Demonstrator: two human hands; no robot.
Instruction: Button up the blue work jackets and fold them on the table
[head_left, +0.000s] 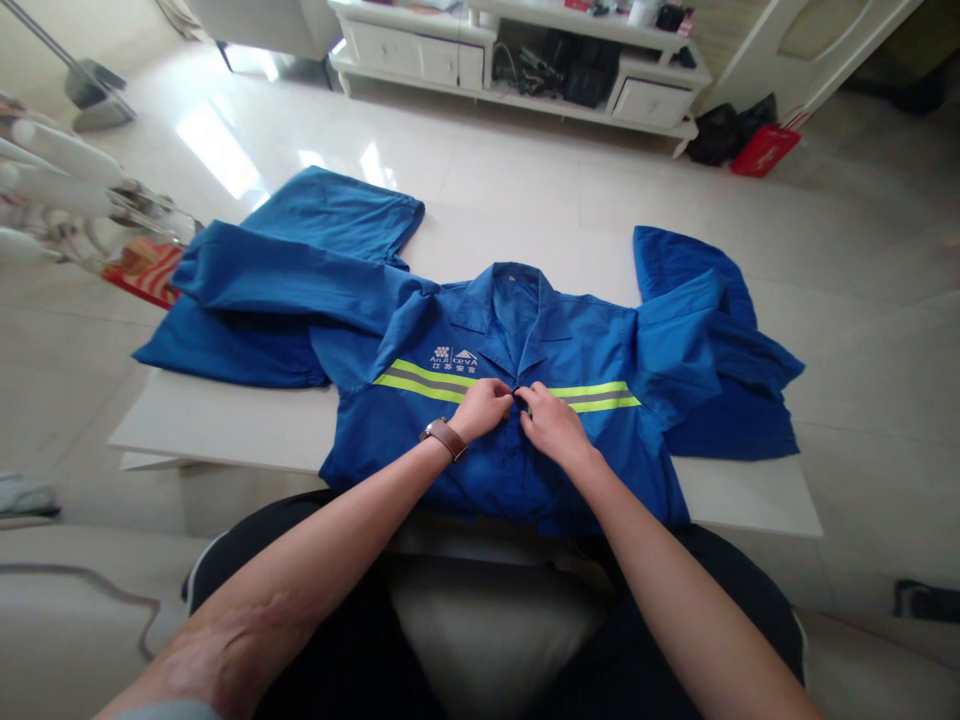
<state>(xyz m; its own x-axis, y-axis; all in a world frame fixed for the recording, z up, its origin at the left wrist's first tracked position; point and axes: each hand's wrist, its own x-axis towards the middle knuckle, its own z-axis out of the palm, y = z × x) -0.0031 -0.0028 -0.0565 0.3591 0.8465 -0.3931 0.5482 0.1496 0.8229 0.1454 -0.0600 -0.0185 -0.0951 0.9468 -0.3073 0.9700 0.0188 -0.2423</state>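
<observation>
A blue work jacket [450, 450] lies front side up, its collar pointing away from me. A yellow-green and grey reflective band [424, 380] crosses its chest, with white printed lettering [453, 360] above. At the front opening, just below the collar's V, my left hand [484, 405] pinches the jacket's edge, and a watch sits on that wrist. Close against it, my right hand [555, 420] pinches the same edge from the other side. The fingertips nearly meet and hide what lies between them. Both sleeves spread outward over other blue cloth.
Under the jacket stands a white table [232, 425]. Folded blue cloth lies at its left [322, 215] and right [735, 430]. Beyond the tiled floor is a white TV cabinet [420, 50]; a red bag [765, 150] rests beside it. A dustpan [101, 95] stands far left.
</observation>
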